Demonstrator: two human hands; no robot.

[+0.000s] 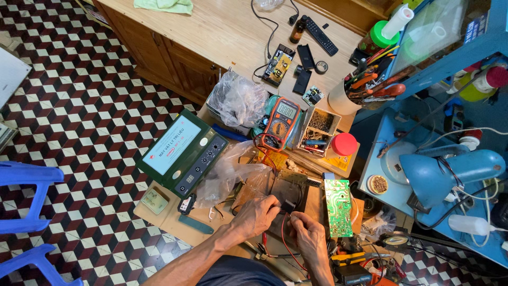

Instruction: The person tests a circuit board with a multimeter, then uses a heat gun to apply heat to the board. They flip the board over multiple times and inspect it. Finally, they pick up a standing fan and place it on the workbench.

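1. Head view, the hands: the left hand [257,214] is curled nearly shut, its fingertips pinching a small black block-shaped part [287,206] over the cluttered wooden workbench [222,32]. The right hand [308,231] is also curled close, thumb and fingers closed around something thin just below that part. I cannot tell whether it is the thin red wire [286,241] or a probe tip.

2. Head view, where the part is: it sits between the two hands, just left of the green rectangular circuit board [338,207] that lies face up and apart from the fingers.

3. Head view, risk from the wiring: the red wire loops loosely under both wrists. A pull of either hand could likely snag it and tug the part out of the pinch.

4. Head view, risk from the clutter: crumpled clear plastic bags [233,172] lie just beyond the left knuckles, and yellow-handled pliers [346,258] lie near the right wrist. A dropped part could slip under the plastic or among the tools and be hard to find.

5. Head view, risk to nearby gear: the orange-cased digital multimeter [282,118] leans further back with its leads trailing toward the hands. Dragging a lead might tip it onto the open wooden box of small screws [320,121].
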